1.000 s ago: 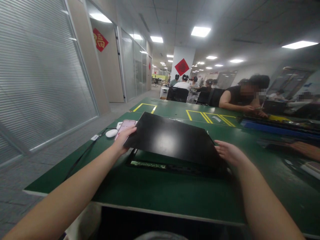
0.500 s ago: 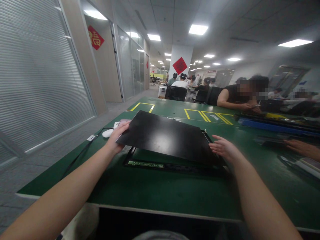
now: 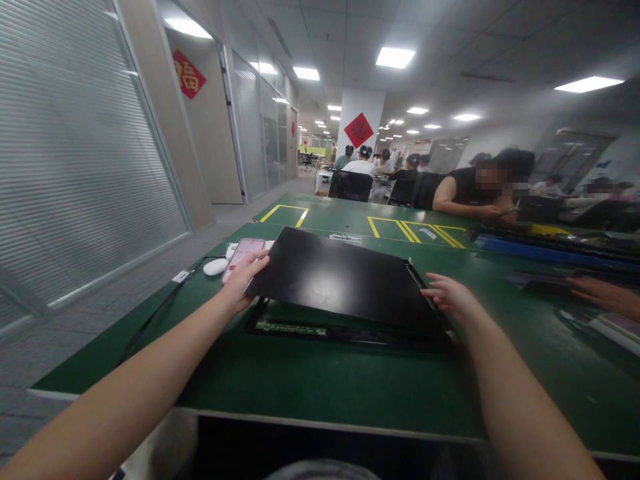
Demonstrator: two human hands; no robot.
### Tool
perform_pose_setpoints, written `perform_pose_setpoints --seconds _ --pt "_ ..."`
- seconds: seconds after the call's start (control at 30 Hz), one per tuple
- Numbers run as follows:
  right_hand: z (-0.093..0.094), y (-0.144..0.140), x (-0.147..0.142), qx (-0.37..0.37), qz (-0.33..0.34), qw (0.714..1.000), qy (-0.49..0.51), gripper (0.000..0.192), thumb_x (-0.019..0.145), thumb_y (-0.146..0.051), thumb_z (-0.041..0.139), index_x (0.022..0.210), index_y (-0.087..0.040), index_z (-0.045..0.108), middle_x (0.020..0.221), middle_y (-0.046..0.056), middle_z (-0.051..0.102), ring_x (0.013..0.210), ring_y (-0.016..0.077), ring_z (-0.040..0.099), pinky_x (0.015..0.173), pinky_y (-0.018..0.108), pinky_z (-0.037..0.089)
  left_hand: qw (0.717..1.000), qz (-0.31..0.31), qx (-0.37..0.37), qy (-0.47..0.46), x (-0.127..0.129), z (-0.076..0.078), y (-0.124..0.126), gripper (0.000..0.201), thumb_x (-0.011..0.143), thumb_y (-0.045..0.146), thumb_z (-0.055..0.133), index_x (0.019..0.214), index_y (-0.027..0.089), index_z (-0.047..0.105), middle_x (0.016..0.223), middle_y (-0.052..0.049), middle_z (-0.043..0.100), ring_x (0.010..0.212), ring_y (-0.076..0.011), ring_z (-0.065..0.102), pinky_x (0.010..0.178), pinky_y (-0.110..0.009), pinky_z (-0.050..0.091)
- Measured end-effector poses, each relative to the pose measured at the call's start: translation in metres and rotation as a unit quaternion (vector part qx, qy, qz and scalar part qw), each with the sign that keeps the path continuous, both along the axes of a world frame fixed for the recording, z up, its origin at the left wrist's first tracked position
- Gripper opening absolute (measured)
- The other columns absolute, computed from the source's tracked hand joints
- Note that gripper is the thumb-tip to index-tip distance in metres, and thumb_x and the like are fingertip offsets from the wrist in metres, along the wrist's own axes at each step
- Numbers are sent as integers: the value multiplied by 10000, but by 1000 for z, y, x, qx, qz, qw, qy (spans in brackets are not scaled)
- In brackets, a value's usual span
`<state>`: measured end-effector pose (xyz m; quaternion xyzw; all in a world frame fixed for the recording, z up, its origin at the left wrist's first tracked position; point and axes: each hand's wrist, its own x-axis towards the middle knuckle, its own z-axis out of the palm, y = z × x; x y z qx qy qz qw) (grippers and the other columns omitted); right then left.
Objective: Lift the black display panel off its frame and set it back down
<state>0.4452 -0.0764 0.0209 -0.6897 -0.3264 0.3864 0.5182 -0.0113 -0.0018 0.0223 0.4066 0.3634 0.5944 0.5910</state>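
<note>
My left hand (image 3: 243, 278) grips the left edge of a glossy black display panel (image 3: 330, 280) and holds that side raised. The panel slopes down to the right, over a thin black frame (image 3: 373, 337) lying on the table. A green circuit board strip (image 3: 290, 329) shows along the near side of the frame. My right hand (image 3: 453, 298) is at the panel's lower right edge, fingers stretched out with the tips at or touching the edge. Most of the frame's inside is hidden under the panel.
Left of the panel lie a pink-screened phone (image 3: 245, 255), a white mouse-like object (image 3: 215, 267) and a black cable (image 3: 160, 307). Yellow tape marks (image 3: 400, 230) line the green table (image 3: 330, 387). A co-worker's hand (image 3: 603, 295) and a blue tray (image 3: 550, 250) are at right.
The panel's left side has come down and shifted slightly right, with my left hand moving right along with it. More of the phone now shows. My right hand has barely moved.
</note>
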Motion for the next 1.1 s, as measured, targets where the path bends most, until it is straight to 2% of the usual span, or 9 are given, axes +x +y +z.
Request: perform_pose_setpoints --seconds 0.27,0.77,1.1 --pt "-4 3 7 11 -4 1000 2 527 766 -136 547 1291 -128 593 746 136 740 394 89 442 342 170 284 1000 10 -21 1 5 3 -5 340 658 135 823 953 162 657 716 -24 723 598 -168 679 523 -222 529" --pt "-8 5 10 8 -12 1000 -10 490 741 -159 581 1229 -133 623 736 134 739 398 95 467 347 177 284 999 -6 -26 26 0 -4 0 419 643 190 864 1001 162 647 784 -42 739 634 -180 698 567 -246 547" --pt "-4 3 9 5 -21 1000 -20 507 748 -147 573 1252 -134 626 734 142 740 386 89 441 346 175 278 999 -15 -25 30 7 2 -6 362 675 210 854 977 173 657 761 -30 724 618 -174 686 550 -241 546"
